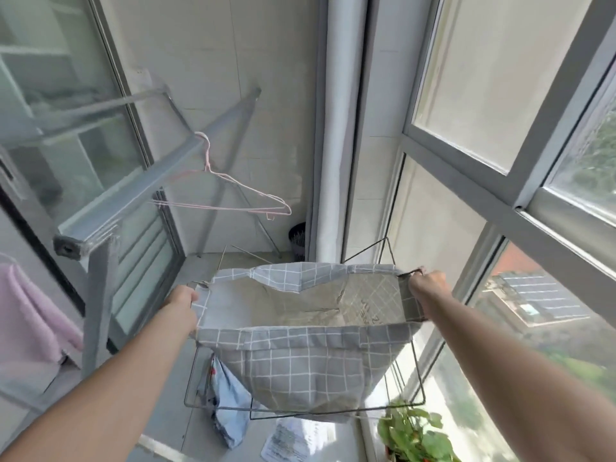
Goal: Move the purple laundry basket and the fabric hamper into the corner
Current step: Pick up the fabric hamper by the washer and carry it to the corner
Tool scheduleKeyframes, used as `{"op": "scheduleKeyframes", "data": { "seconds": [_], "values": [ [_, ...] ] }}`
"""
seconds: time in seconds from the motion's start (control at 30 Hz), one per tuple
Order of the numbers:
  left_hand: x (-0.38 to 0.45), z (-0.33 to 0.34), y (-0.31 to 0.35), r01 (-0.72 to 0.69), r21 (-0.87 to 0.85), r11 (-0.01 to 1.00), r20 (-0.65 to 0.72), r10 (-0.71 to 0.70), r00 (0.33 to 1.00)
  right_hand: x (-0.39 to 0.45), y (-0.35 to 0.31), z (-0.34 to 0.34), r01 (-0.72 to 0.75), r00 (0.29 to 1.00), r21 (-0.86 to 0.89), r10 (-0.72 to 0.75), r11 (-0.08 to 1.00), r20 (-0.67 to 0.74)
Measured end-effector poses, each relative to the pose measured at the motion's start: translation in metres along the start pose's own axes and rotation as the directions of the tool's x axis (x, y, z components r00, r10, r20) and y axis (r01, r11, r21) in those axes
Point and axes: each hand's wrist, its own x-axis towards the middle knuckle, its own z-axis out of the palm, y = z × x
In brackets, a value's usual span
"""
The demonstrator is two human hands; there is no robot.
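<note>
Holding the fabric hamper (300, 368) aloft before the corner, left hand (181, 303) and right hand (428, 283) each clenched on an end of its rim: soft grey cloth on thin wire frame, apparently empty, probably light, floppy.

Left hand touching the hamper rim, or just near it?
Touching. The head view shows the left hand closed over the left edge of the fabric hamper, fingers wrapped around the rim, no gap visible.

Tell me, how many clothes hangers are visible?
1. A pink wire hanger hangs from the grey drying rack bar, left of the corner. Others may be hidden out of view.
</note>
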Motion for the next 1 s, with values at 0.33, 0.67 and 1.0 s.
{"op": "scheduleKeyframes", "data": {
  "seconds": [0.33,0.67,1.0],
  "values": [
    [0.021,0.046,0.004,0.025,0.001,1.0,-0.101,-0.024,0.995,0.084,-0.025,0.036,-0.024,0.981,0.03,0.018,0.999,0.191],
    [0.084,0.123,0.039,0.016,0.023,1.0,-0.216,-0.011,0.976,0.157,-0.065,0.08,0.019,0.941,-0.058,0.002,0.998,0.34],
    [0.174,0.21,0.091,0.052,0.038,0.998,-0.142,-0.046,0.989,0.243,-0.157,0.152,0.009,0.978,-0.124,0.017,0.992,0.206]
  ]
}}
